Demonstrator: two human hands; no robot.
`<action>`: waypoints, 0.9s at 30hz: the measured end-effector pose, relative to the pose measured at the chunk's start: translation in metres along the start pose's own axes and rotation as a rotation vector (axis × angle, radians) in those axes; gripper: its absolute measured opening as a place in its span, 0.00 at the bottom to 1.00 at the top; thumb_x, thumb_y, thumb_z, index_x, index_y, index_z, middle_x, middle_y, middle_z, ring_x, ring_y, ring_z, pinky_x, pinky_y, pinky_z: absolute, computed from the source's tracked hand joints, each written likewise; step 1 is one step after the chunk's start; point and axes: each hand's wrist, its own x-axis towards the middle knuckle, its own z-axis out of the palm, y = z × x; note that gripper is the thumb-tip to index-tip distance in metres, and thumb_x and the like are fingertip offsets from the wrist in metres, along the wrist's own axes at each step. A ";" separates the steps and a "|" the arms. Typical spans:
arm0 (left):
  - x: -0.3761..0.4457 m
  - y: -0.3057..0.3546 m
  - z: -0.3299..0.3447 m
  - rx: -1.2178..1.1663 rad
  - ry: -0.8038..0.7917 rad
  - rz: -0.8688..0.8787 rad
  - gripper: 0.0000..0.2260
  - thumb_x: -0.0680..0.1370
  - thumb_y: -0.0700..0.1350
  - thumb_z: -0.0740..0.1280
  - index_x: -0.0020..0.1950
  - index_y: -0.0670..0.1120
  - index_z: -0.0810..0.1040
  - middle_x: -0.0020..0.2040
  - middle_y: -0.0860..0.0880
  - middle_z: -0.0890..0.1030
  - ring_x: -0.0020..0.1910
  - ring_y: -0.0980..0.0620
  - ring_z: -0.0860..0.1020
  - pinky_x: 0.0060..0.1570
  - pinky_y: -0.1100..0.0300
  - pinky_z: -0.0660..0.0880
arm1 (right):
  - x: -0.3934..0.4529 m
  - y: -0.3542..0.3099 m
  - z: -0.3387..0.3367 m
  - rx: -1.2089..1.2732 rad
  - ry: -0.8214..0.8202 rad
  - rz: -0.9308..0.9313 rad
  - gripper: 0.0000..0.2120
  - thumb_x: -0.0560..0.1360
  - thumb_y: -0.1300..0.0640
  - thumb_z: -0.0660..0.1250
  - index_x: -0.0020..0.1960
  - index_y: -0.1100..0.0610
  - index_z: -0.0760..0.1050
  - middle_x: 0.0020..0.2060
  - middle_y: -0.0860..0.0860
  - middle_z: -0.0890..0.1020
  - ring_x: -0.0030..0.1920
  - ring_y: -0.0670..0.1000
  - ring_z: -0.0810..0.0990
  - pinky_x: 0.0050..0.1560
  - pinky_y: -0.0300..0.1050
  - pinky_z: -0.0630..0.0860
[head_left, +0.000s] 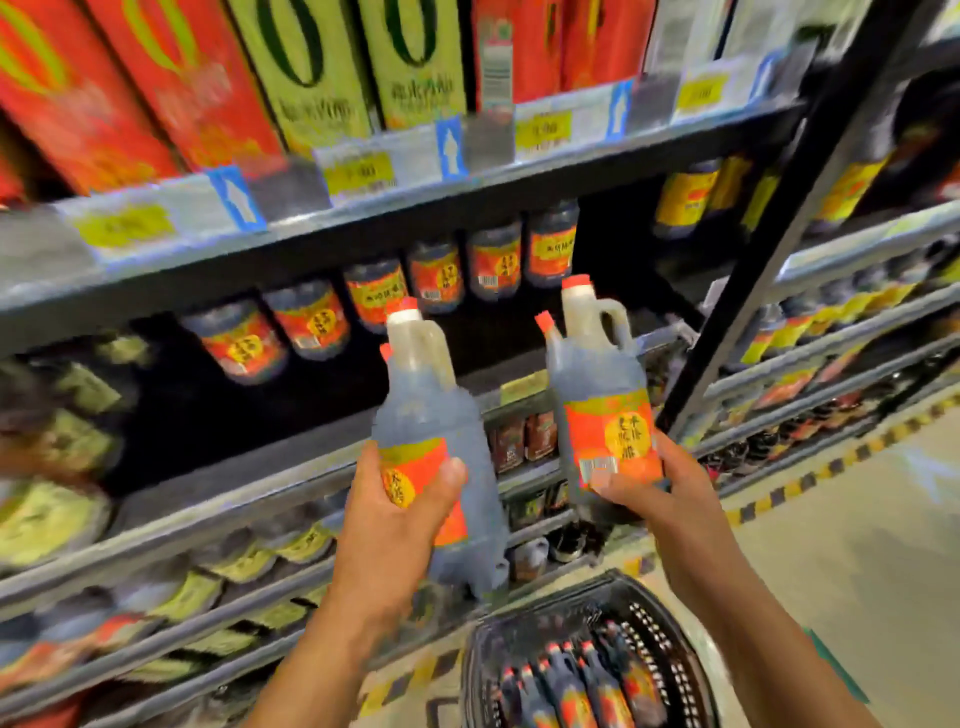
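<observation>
Your left hand (395, 514) is wrapped round the lower body of the left bottle (431, 410). The thumb lies across its red and yellow label, and the fingers are hidden behind it. Your right hand (662, 483) grips the right bottle (597, 374) low down as well, thumb on the front label by the barcode, fingers round the far side.

Both bottles are dark, with a red cap, a pale neck and a moulded handle. You hold them up in the air in front of the shelving, resting on nothing. The left one leans a little to the left and the right one is nearly upright. They are apart, with a clear gap between them.

Below your right forearm, at the bottom edge of the view, is a black mesh basket (670, 639). In it the basket bottles (571, 686), of the same kind, are packed together with their red caps up.

Behind your hands, the middle shelf (234, 488) has a shelf row (374, 291) of the same red-labelled bottles set well back. The shelf above carries tall red boxes (130, 78) and green boxes (322, 67), with yellow price tags (358, 171) along its edge.

To the right, a black post (779, 208) stands beside further shelves holding yellow-labelled bottles (685, 197). Striped tape (810, 478) runs along the pale floor (857, 561). The print on the labels is too blurred to read.
</observation>
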 end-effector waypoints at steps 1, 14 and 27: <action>0.005 0.007 -0.006 0.000 0.015 -0.013 0.25 0.70 0.64 0.78 0.61 0.54 0.78 0.46 0.53 0.87 0.43 0.54 0.85 0.42 0.58 0.78 | 0.005 -0.015 0.009 0.003 -0.011 0.019 0.26 0.66 0.51 0.82 0.63 0.52 0.81 0.51 0.50 0.89 0.51 0.52 0.88 0.53 0.51 0.82; 0.097 0.045 -0.043 -0.088 0.102 -0.133 0.20 0.72 0.48 0.82 0.61 0.44 0.83 0.52 0.43 0.89 0.50 0.42 0.88 0.49 0.48 0.83 | 0.116 -0.067 0.091 0.055 -0.023 0.160 0.24 0.73 0.49 0.79 0.64 0.61 0.79 0.53 0.58 0.87 0.54 0.60 0.87 0.53 0.59 0.83; 0.147 0.037 -0.033 -0.049 0.299 -0.241 0.43 0.52 0.54 0.87 0.64 0.45 0.78 0.59 0.45 0.85 0.56 0.45 0.85 0.59 0.43 0.83 | 0.155 -0.053 0.114 -0.104 -0.053 0.088 0.36 0.62 0.61 0.85 0.65 0.57 0.72 0.56 0.58 0.84 0.57 0.59 0.84 0.52 0.52 0.82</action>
